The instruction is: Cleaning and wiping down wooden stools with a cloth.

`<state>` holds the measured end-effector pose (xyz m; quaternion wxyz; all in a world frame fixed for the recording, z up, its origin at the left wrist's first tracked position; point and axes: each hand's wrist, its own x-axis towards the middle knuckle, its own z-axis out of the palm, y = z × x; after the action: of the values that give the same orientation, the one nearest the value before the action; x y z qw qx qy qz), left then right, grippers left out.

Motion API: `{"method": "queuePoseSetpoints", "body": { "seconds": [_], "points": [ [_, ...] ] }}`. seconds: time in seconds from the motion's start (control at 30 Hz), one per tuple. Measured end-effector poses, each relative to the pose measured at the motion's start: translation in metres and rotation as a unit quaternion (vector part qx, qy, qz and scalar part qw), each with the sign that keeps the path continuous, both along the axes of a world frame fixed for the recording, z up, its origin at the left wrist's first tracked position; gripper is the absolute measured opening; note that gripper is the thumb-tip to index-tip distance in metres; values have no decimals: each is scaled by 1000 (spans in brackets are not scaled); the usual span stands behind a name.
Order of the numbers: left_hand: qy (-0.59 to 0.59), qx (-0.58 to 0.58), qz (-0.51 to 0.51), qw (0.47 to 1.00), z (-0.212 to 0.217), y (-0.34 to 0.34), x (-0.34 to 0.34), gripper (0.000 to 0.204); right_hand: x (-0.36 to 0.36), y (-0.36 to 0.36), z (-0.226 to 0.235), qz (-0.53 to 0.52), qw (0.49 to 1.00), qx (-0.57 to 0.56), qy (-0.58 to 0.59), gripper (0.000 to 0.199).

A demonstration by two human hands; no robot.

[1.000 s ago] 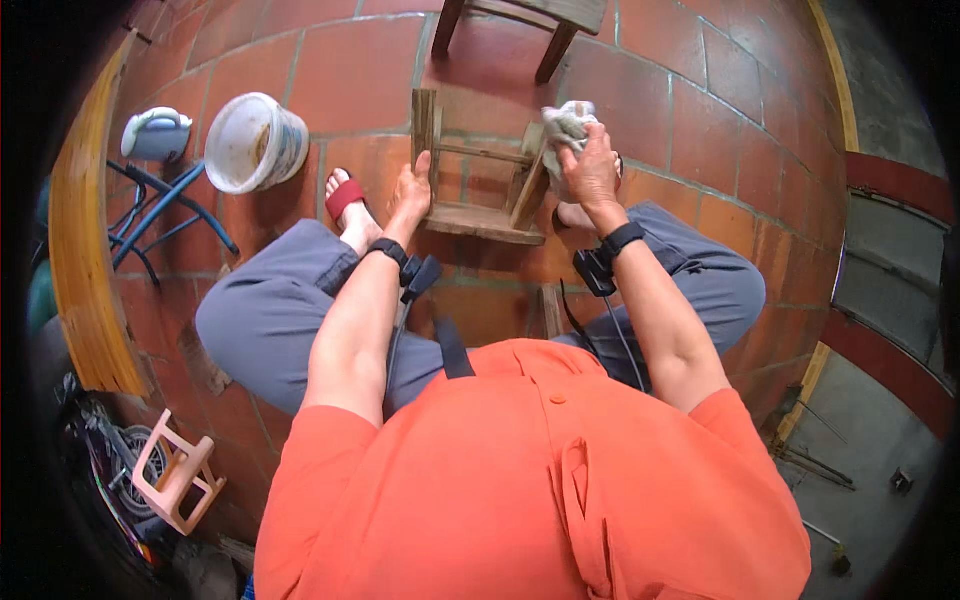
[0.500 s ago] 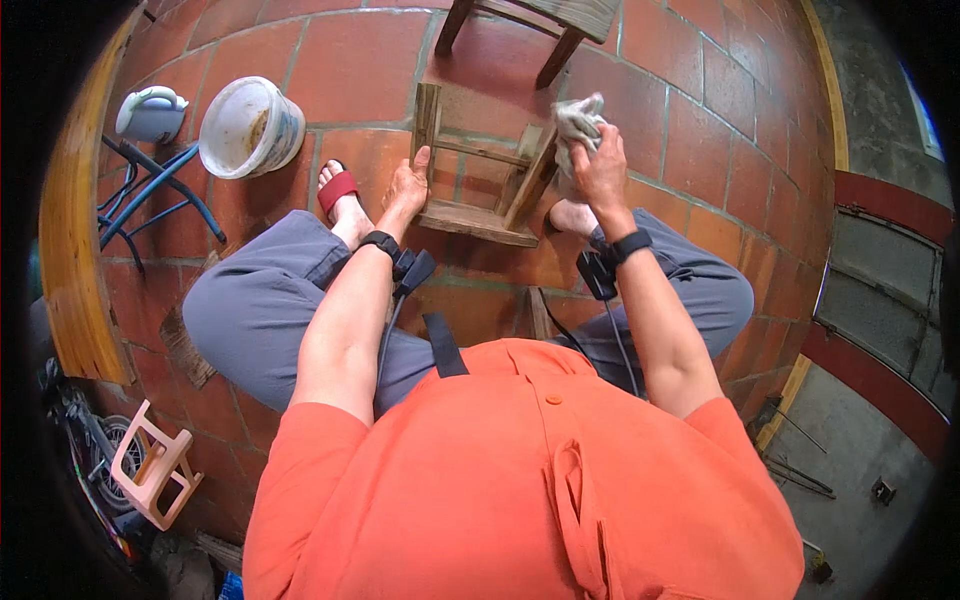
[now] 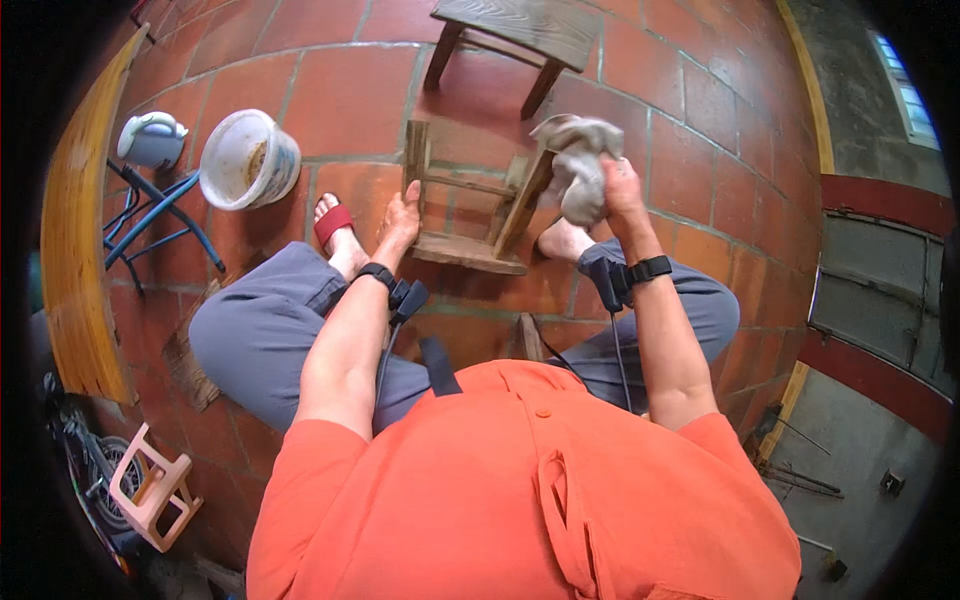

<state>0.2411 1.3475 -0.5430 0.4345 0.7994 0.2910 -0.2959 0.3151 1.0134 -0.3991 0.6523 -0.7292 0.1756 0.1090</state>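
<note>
A small wooden stool [image 3: 468, 254] lies with its legs upward on the tiles between my feet. My left hand [image 3: 400, 216] is closed on its left side, with the thumb up along the leg. In my right hand [image 3: 622, 188] is a crumpled grey-white rag [image 3: 580, 172], pinched at its right edge. The rag hangs loosely beside the top of the stool's right leg [image 3: 526, 205]; whether the two touch is hard to tell. Part of the left fingers is hidden behind the stool.
Beyond the stool stands another wooden stool [image 3: 520, 28], upright. To the left are a dirty white bucket [image 3: 270, 175], a blue-grey jug [image 3: 150, 142] and blue folding legs [image 3: 165, 210] under a wooden tabletop [image 3: 75, 270]. A pink plastic stool [image 3: 150, 490] is at lower left.
The rag, bunched in my right hand before, now hangs more spread out, and that hand has shifted slightly right and lower. My left hand keeps its hold. The view has tilted a little.
</note>
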Motion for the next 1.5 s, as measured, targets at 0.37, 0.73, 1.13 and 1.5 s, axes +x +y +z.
{"method": "queuePoseSetpoints", "body": {
  "seconds": [0.37, 0.73, 1.13, 1.5],
  "points": [
    [-33, -8, 13, 999, -24, 8, -4, 101, -55, -1, 44, 4, 846, 533, -14, 64],
    [-14, 3, 8, 1000, 2, -2, -3, 89, -97, 27, -17, 76, 950, 274, 133, 51],
    [-50, 31, 29, 998, -2, 1, -6, 85, -100, 66, -94, 171, 887, -411, -125, 50],
    [-59, 77, 15, 995, -10, 0, -5, 87, -19, 57, -41, 87, 900, -394, -164, 39]
  ]
}}
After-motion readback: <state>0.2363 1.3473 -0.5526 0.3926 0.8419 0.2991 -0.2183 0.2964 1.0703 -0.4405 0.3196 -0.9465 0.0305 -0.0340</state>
